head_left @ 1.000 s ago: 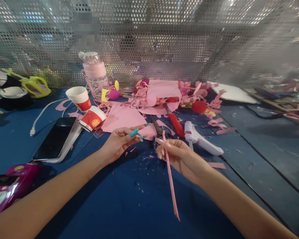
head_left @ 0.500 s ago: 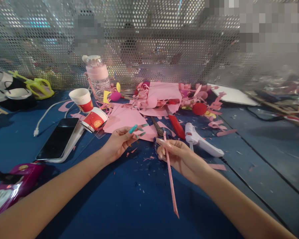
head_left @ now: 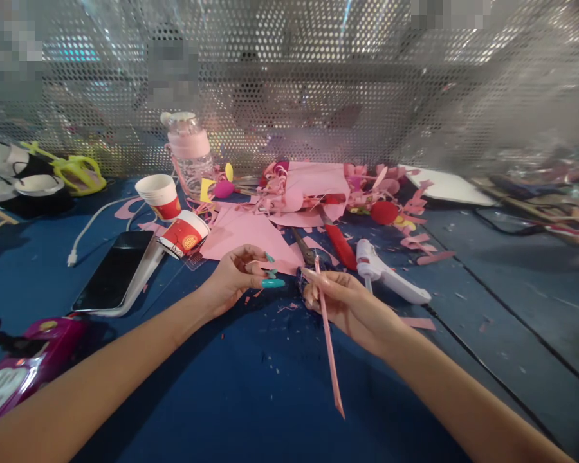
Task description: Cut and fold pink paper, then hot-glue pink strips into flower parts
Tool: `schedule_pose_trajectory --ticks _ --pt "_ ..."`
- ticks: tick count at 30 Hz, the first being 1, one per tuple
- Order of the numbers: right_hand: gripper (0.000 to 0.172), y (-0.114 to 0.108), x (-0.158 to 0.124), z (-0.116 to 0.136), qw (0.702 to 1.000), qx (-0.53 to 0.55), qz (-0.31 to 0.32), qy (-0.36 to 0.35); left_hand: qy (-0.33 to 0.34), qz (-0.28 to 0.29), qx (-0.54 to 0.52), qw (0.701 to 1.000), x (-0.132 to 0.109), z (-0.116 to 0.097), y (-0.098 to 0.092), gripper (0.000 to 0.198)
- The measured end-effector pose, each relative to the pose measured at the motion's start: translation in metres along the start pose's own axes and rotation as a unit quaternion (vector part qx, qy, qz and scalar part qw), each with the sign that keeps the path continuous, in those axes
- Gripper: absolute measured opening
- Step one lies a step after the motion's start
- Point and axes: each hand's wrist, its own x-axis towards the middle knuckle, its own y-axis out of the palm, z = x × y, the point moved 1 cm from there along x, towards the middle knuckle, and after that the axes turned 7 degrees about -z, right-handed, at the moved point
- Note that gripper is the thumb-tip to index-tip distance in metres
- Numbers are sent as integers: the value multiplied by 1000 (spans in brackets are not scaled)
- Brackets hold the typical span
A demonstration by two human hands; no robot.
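My right hand (head_left: 350, 305) pinches a narrow, rolled or folded pink paper strip (head_left: 329, 341) near its top end. The strip hangs down at a slight slant over the blue table. Beside it, my left hand (head_left: 234, 280) hovers with fingers bent and thumb stretched out, its long teal nails pointing at the strip without touching it; I see nothing held there. Behind the hands lie a pink paper sheet (head_left: 251, 235) and scissors (head_left: 305, 247), their handles partly hidden by my right hand. A white glue gun (head_left: 390, 276) rests just right of that hand.
Two paper cups (head_left: 157, 193), a clear bottle (head_left: 190, 151) and a phone (head_left: 113, 270) sit on the left, with a purple power strip (head_left: 38, 354) nearer me. Pink paper cuttings (head_left: 316, 183) and a red-handled tool (head_left: 340, 244) lie at the back, before a perforated metal screen (head_left: 289, 83).
My left hand has turned, its thumb swinging down and right towards the strip, with the fingers more curled. My right hand keeps its pinch on the strip, nearly still.
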Motion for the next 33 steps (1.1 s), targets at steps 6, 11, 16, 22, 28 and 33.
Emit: schedule_pose_trajectory --ticks 6,11,16,22,28,33 --pt "22 1 0 1 1000 3 0 5 -7 -1 3 1000 2 1 0 53" --pt "21 0 0 1 1000 9 -8 8 -8 -9 5 1000 3 0 1 54" --pt "23 0 -1 1 1000 11 -9 6 3 22 -10 1000 2 -2 1 43" --pt "24 2 -2 1 1000 -1 4 -3 0 102 -49 994 -1 -2 7 59" --pt "24 10 -7 1 998 -19 43 -32 -7 120 -2 993 -9 2 18 53" --pt "29 15 -9 -4 996 -47 75 -16 23 121 35 992 -17 -1 27 44"
